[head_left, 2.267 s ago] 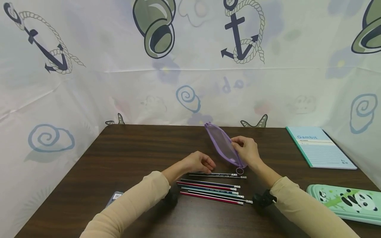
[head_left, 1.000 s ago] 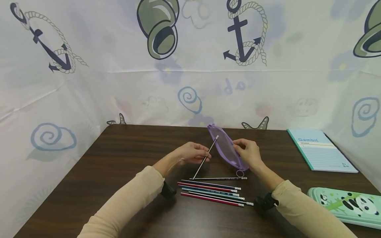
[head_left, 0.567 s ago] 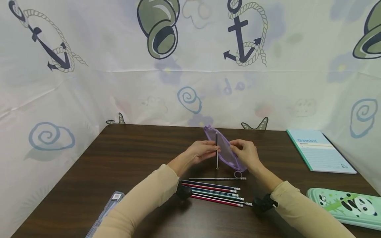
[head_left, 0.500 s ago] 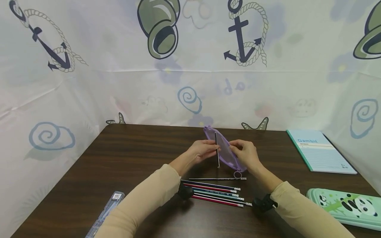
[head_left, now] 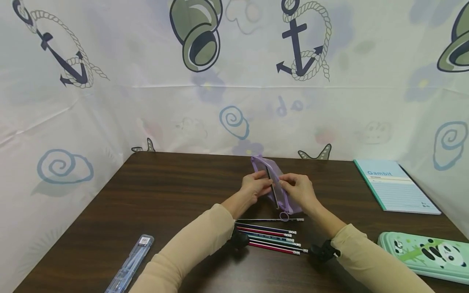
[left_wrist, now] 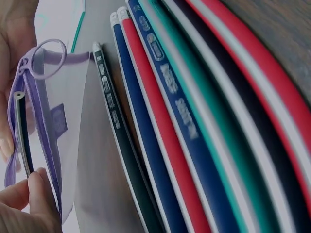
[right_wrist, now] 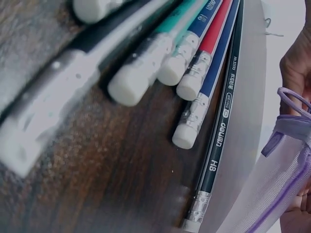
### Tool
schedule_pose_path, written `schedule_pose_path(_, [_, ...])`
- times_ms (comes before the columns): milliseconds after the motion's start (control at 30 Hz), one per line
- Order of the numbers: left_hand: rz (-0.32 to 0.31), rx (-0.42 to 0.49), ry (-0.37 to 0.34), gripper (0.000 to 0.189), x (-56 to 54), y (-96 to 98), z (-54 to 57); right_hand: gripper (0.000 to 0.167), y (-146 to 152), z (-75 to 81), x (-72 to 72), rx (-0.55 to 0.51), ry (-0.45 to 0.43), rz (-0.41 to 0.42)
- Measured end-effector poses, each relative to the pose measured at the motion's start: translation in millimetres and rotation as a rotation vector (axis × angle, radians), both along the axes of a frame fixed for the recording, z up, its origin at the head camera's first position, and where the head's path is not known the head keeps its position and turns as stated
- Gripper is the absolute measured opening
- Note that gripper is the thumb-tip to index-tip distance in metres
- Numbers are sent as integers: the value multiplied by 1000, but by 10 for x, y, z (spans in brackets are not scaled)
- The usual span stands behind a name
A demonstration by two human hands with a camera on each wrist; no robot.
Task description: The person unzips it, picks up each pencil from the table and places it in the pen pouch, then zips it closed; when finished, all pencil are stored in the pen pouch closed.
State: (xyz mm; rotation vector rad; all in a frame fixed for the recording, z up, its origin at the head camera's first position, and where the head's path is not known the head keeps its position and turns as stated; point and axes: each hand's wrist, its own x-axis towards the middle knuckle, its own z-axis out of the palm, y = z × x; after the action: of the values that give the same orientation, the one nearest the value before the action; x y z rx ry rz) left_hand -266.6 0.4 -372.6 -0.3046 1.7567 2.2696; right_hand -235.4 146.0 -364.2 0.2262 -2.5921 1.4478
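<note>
While left hand (head_left: 254,187) pinches pencil (left_wrist: 24,133), right hand (head_left: 299,190) pouch (head_left: 286,200), another (right_wrist: 219,131) reads "deli," probably "HB."

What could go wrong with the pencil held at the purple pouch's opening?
The held pencil slants, so its end might catch on the pouch. The pouch looks soft and could sag shut if the right hand loosens its pinch. The left hand only pinches the pencil, which might slip.

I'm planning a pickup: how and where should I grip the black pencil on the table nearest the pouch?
Probably pinch the black pencil across mid-shaft, from above: it is thin and lies flat on the table, its gap to the navy pencil widening toward its eraser. In the head view, the ring of the purple mesh pouch overlaps it near that end, so stay clear.
</note>
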Motion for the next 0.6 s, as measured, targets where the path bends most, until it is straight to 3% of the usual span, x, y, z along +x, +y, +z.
schedule_pose_path(600, [125, -2, -3, 57, 33, 164, -32, 17, 36, -3, -1, 24, -4, 28])
